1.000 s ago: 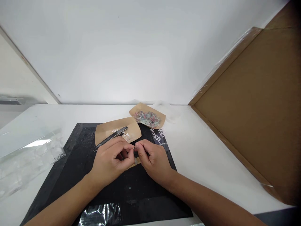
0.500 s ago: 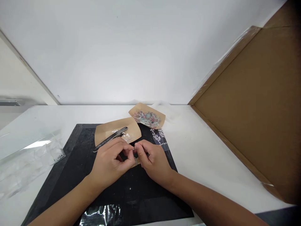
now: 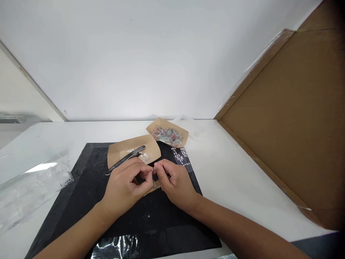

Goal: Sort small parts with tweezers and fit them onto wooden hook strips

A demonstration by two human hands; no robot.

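Observation:
Over the black mat (image 3: 172, 230), my left hand (image 3: 129, 183) and my right hand (image 3: 175, 183) meet fingertip to fingertip. Each is closed in a pinch on a tiny item (image 3: 153, 170), which is too small to name. Beneath the fingers a strip of brown card (image 3: 152, 190) is partly visible. Just beyond my left hand, a brown paper tray (image 3: 115, 153) holds small white pieces, and black tweezers (image 3: 126, 159) lie across it.
Behind, a second brown paper tray (image 3: 184, 133) bears many small wrapped coloured pieces. Clear plastic boxes (image 3: 35, 190) lie at the left on the white table (image 3: 223, 172). A large cardboard panel (image 3: 291, 115) stands at the right.
The view has shifted slightly. Both hands keep their pinch, and a little more of the brown card shows beneath them.

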